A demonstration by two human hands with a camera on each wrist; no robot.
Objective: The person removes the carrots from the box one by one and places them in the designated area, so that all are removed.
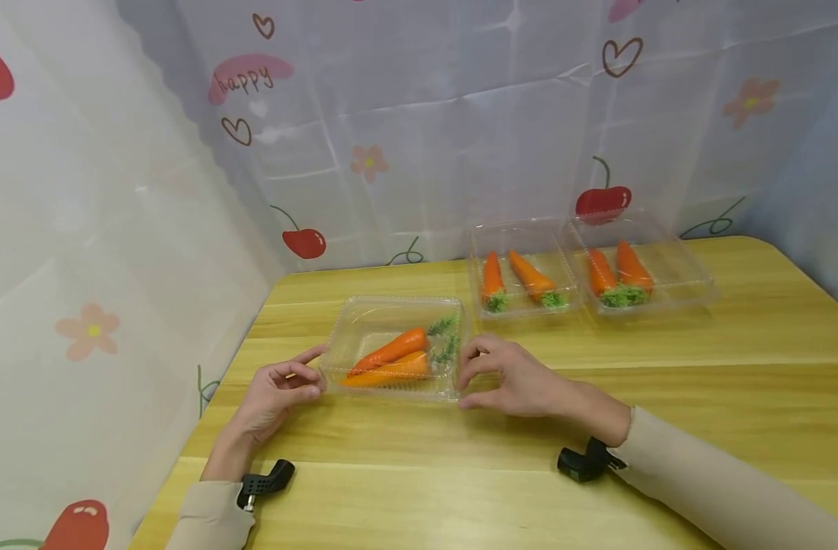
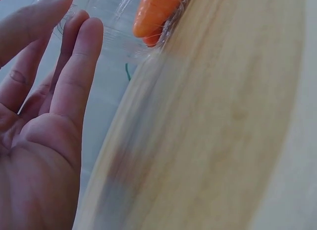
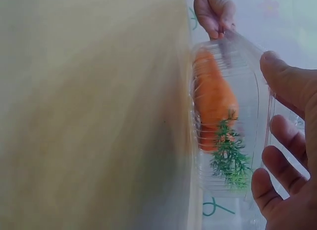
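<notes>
A clear plastic box (image 1: 373,325) with a raised rim sits on the table in front of me, holding two orange carrots (image 1: 391,353) with green tops (image 1: 444,340). At its left side is my left hand (image 1: 270,393), palm turned inward, fingertips right at the rim; in the left wrist view its fingers (image 2: 81,56) are mostly straight. On the opposite side, my right hand (image 1: 511,378) has its thumb and fingertips close by the box edge. The right wrist view shows that thumb (image 3: 277,69) against the clear wall and the other fingers spread apart, loosely bent.
Behind to the right stand two more clear boxes, the left one (image 1: 525,229) and the right one (image 1: 687,263), each with two carrots. The wooden table (image 1: 419,466) meets a printed curtain (image 1: 419,99) at the back and left. Black wrist cameras sit on both wrists.
</notes>
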